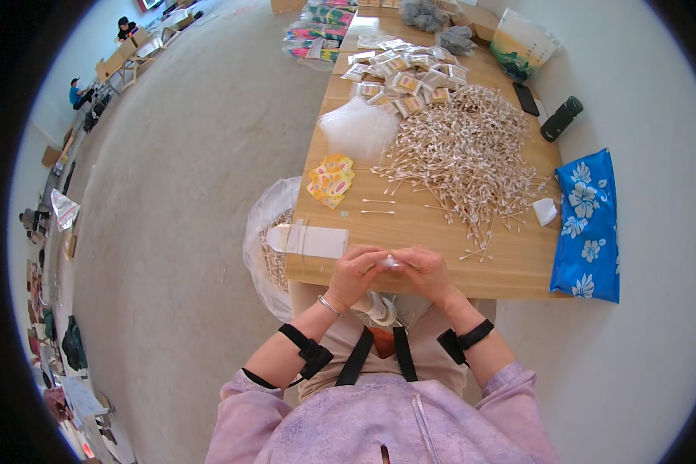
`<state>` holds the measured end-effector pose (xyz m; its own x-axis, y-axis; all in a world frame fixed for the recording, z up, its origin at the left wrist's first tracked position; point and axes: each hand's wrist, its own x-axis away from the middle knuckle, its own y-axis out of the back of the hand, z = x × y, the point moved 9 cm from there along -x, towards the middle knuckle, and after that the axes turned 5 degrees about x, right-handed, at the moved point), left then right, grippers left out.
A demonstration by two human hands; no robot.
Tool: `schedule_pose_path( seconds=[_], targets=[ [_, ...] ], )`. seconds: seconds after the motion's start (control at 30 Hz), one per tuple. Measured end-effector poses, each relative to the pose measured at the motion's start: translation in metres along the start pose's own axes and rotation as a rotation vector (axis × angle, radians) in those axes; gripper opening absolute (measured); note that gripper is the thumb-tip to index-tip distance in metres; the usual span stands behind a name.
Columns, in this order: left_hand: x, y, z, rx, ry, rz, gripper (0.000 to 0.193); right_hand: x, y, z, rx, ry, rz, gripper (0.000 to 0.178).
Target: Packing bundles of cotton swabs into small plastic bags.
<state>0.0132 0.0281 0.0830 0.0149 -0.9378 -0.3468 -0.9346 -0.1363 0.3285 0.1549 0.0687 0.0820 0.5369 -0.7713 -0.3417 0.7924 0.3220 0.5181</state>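
At the table's near edge, my left hand [356, 272] and my right hand [427, 271] meet with fingers closed. Both pinch a small whitish, shiny piece of plastic [392, 262], mostly covered by the fingers. Beyond them two cotton swabs [378, 212] lie apart on the wooden table [433, 236]. A big heap of cotton swabs [472, 147] spreads to the far right. A white card strip [322, 241] with bands around it rests left of my left hand. Yellow printed cards [331, 181] and a stack of clear plastic bags [357, 125] lie farther off.
Filled packets [402, 77] are piled at the back. A blue flowered pouch [586, 224], a dark bottle [561, 118] and a phone [526, 99] line the right side by the wall. A plastic sack of swabs [274, 259] stands left of the table. Other people sit far left.
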Motion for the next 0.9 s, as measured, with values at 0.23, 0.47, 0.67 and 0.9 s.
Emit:
schedule_pose_path(
  seconds=[0.23, 0.47, 0.67, 0.9],
  targets=[
    [0.000, 0.003, -0.029, -0.295, -0.290, -0.060, 0.019, 0.002, 0.006, 0.025, 0.367, 0.203, -0.090, 0.024],
    [0.000, 0.006, -0.030, -0.351, -0.302, -0.071, 0.020, -0.002, 0.007, 0.048, 0.582, 0.355, -0.131, 0.025],
    [-0.004, 0.012, -0.019, -0.215, -0.182, -0.097, 0.018, -0.003, 0.014, 0.040, 0.398, 0.247, -0.144, 0.030],
    [0.002, -0.002, -0.035, -0.442, -0.353, -0.013, 0.017, 0.004, 0.007, 0.048, 0.650, 0.406, -0.136, 0.027]
  ],
)
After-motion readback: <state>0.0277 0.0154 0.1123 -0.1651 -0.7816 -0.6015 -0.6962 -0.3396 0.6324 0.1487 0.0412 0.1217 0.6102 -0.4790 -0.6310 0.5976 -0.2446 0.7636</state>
